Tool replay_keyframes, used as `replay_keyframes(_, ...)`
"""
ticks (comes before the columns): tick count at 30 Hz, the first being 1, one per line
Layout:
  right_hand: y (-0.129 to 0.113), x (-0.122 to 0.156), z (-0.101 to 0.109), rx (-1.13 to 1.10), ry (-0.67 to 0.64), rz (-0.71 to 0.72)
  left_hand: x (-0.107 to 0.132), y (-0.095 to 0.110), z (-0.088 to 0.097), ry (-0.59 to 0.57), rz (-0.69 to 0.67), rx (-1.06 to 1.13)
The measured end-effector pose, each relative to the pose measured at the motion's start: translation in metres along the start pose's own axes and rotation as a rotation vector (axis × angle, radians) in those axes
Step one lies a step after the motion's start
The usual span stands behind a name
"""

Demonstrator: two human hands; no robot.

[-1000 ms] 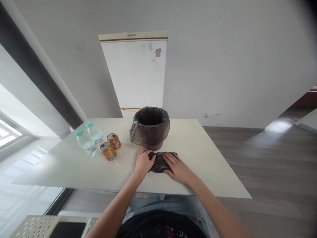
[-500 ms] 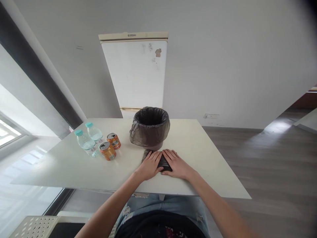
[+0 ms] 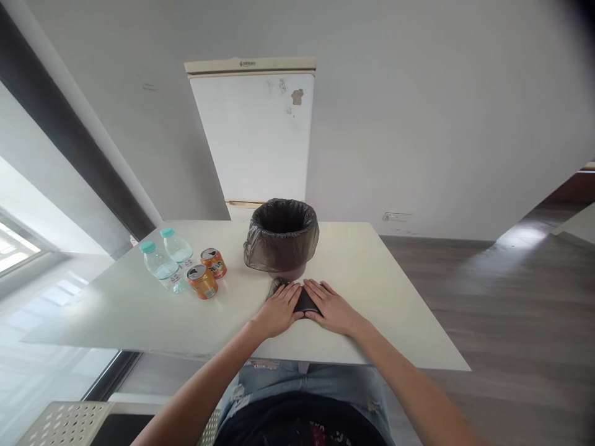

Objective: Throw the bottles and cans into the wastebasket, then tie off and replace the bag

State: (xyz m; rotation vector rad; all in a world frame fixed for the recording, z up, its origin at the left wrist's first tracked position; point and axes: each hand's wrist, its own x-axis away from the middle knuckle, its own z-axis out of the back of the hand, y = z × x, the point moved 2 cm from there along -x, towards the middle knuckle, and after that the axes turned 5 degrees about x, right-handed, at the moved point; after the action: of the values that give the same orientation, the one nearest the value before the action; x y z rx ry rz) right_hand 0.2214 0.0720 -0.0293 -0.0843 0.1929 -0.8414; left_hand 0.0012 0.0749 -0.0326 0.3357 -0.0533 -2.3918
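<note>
Under both palms lies a folded black plastic bag [image 3: 305, 302] on the white table, near its front edge. My left hand [image 3: 279, 310] rests flat on the bag's left part, fingers stretched forward. Flat on the right part is my right hand [image 3: 331, 308], its fingers extended too. The two thumbs almost meet over the bag, and much of it is hidden beneath the hands. Just beyond the fingertips stands a trash bin [image 3: 290, 272], lined with a dark translucent bag [image 3: 283, 248] folded over its rim.
Two orange cans [image 3: 202, 282] stand left of the bin. Beside them are two clear bottles [image 3: 162, 269] with teal caps. A white fridge [image 3: 255, 136] is behind the white table [image 3: 372, 291]. A perforated beige chair [image 3: 69, 424] sits at lower left.
My hands have pressed and smoothed the bag; it looks flatter and smaller between the thumbs. My thumbs have come closer together. The bin, cans and bottles are where they were.
</note>
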Motion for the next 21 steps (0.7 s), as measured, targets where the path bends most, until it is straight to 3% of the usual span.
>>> replay_keyframes(7, -0.003, 0.001, 0.002, -0.002, 0.007, 0.005, 0.001, 0.006, 0.009, -0.051, 0.001, -0.044)
replay_keyframes(13, 0.0, 0.002, -0.001, -0.005, -0.009, 0.025, -0.006, 0.046, 0.021, -0.005, -0.053, -0.058)
replay_keyframes(17, 0.002, 0.0, -0.005, 0.022, -0.052, 0.021, -0.016, 0.071, 0.002, 0.007, -0.019, -0.017)
replay_keyframes(21, 0.002, -0.001, -0.005, 0.033, -0.075, 0.02, -0.023, 0.071, -0.023, 0.04, 0.072, 0.015)
